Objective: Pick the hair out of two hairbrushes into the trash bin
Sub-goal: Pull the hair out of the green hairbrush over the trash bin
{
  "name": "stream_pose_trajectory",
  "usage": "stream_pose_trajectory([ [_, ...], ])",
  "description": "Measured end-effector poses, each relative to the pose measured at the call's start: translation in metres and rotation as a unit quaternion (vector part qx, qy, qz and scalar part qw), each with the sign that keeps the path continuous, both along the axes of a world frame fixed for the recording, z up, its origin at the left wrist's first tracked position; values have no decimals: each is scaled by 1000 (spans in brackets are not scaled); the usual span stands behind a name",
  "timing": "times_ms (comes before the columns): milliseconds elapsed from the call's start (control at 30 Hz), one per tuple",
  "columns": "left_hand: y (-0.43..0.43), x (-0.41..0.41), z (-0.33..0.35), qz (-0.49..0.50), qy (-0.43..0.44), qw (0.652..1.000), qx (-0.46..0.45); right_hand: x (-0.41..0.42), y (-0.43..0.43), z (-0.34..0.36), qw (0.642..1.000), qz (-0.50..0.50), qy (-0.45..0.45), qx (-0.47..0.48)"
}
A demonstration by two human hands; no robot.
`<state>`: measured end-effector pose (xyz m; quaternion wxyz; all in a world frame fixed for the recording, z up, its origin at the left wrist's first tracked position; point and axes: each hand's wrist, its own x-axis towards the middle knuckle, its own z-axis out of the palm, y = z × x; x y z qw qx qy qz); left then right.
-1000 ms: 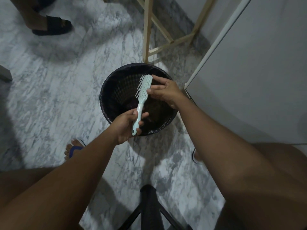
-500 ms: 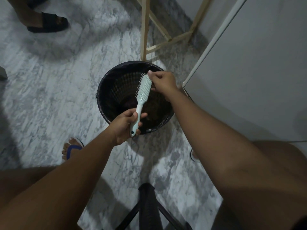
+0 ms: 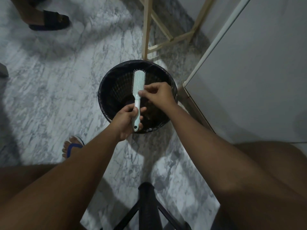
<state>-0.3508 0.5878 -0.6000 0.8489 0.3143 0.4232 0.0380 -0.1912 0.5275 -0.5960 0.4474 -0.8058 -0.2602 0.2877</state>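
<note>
Pale green hairbrush (image 3: pixel 138 80) held over black trash bin (image 3: pixel 114 87), left hand (image 3: pixel 127 121) wrapped round its handle, right hand (image 3: pixel 160 94) pinching at the bristles near the neck.

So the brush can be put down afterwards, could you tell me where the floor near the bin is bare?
Bare marble floor lies left of the trash bin, between black sandal and blue-strapped foot. Crowded: white cabinet right, wooden frame behind.

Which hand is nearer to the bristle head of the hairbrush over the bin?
Right. The right hand pinches at the lower end of the bristle head; the left hand grips the hairbrush by its handle end, farther from the bristles.
</note>
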Motion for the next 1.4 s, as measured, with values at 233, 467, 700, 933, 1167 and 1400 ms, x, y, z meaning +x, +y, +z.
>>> stream_pose_trajectory([
  [233, -5, -1, 1, 11, 31, 999, 9, 3, 11, 13, 997, -44, -64, -8],
  [467, -14, -2, 5, -24, 32, 999, 34, 12, 31, 26, 986, 21, -145, -76],
  [700, -14, -8, 10, -31, 27, 999, 33, 25, 46, 37, 983, -66, -152, -74],
  [933, -7, -9, 12, 1, 14, 1000, 8, 8, 24, 32, 997, -77, -29, -10],
  [1167, -2, -8, 15, -2, 13, 1000, 10, -8, 9, 33, 999, -2, -1, -34],
  [1400, 0, -2, 18, 19, 9, 1000, 4, 1, 25, 37, 993, -103, 61, -15],
])
